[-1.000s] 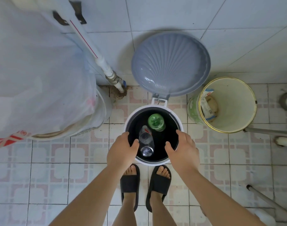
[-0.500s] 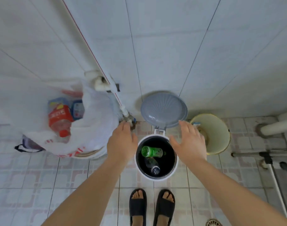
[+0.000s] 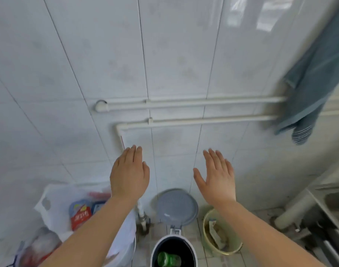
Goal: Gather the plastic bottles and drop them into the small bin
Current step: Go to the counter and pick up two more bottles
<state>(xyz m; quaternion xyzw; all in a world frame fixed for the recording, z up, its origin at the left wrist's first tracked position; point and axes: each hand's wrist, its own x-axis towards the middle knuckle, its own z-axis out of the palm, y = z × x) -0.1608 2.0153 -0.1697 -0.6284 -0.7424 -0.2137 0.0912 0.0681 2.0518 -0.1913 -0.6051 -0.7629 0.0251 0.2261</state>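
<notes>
left hand: empty, fingers flat and together | right hand: empty, fingers slightly spread | green bottle: lying across inside small bin, lid up | bin below and between hands, neither clearly nearer | more bottles seem in white bag, left-hand side

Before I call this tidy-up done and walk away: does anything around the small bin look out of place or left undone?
The small bin stands with its grey lid up, a green bottle inside. Beside it, the white plastic bag holds what look like more bottles. Both the left hand and right hand are empty.
</notes>
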